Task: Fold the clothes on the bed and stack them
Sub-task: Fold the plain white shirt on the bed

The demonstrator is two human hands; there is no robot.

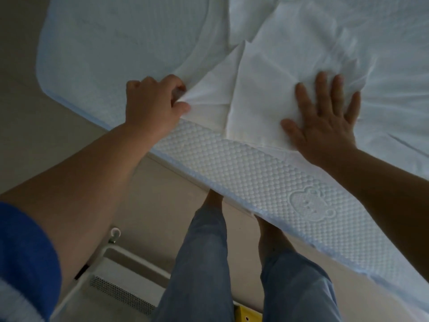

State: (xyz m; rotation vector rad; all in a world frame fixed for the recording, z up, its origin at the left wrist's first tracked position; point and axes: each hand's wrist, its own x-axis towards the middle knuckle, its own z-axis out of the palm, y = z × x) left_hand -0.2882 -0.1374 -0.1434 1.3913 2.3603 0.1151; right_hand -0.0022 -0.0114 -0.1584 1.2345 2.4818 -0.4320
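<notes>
2 hands: left hand (155, 102) pinches garment (260, 89) edge; right hand (325, 122) presses.

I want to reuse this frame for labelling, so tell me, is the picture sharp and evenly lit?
Head view: dim and bluish overall, with the white garment as the brightest area; the right hand shows slight motion blur at its fingers; the wide-angle lens bows the mattress edge.
</notes>
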